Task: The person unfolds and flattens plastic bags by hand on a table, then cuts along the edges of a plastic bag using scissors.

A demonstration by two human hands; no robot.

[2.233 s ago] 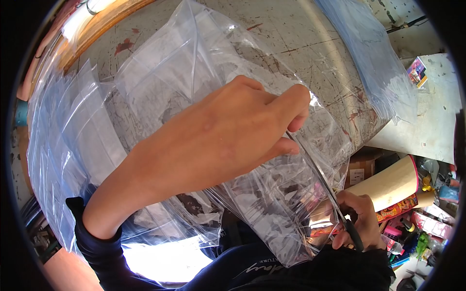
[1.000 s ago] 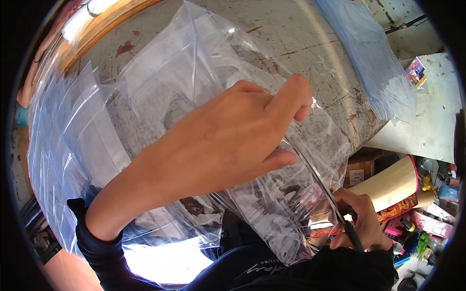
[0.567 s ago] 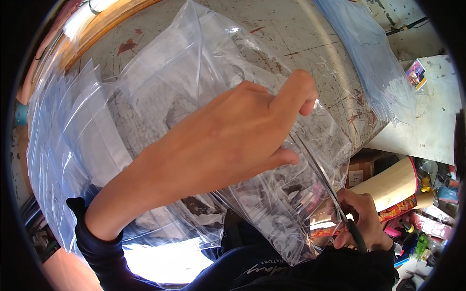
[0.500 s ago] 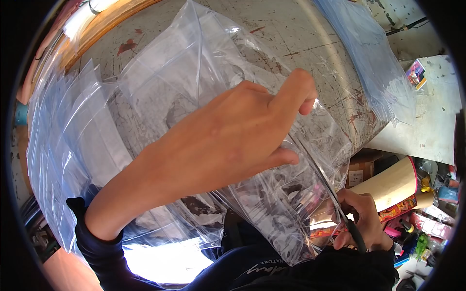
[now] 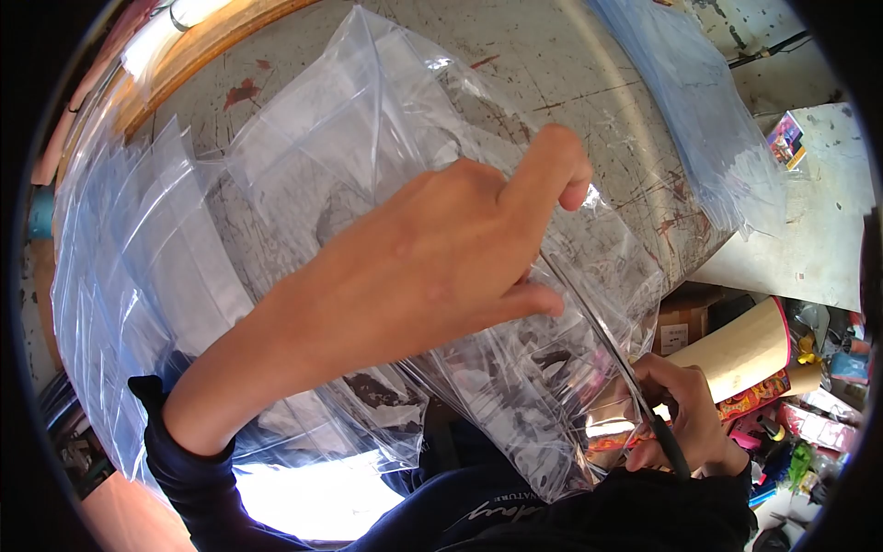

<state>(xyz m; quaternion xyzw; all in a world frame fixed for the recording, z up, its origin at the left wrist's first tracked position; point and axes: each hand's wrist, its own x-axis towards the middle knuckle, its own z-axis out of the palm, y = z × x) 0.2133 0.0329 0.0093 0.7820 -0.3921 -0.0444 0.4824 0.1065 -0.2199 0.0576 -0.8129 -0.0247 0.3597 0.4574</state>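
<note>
My right hand (image 5: 685, 414) is closed around the dark handle of a pair of scissors (image 5: 607, 340) at the lower right. The long metal blades point up and left, lying along a crumpled clear plastic sheet (image 5: 506, 396). My left hand (image 5: 460, 244) reaches across the middle over the sheet, its back facing up. Its index finger is bent and its thumb sticks out, on either side of the blade tips. The remaining left fingers are hidden under the palm, curled at the plastic.
Layered clear plastic pieces (image 5: 138, 258) spread over the left side of the scratched grey table (image 5: 589, 92). A stack of bluish plastic (image 5: 690, 120) lies at the upper right. Below it are a cream roll (image 5: 731, 345), a cardboard box (image 5: 681, 322) and cluttered small items (image 5: 800, 460).
Both hands and the scissors have shifted very slightly left in view. The left index finger sits a little higher and further left. The grips look the same.
</note>
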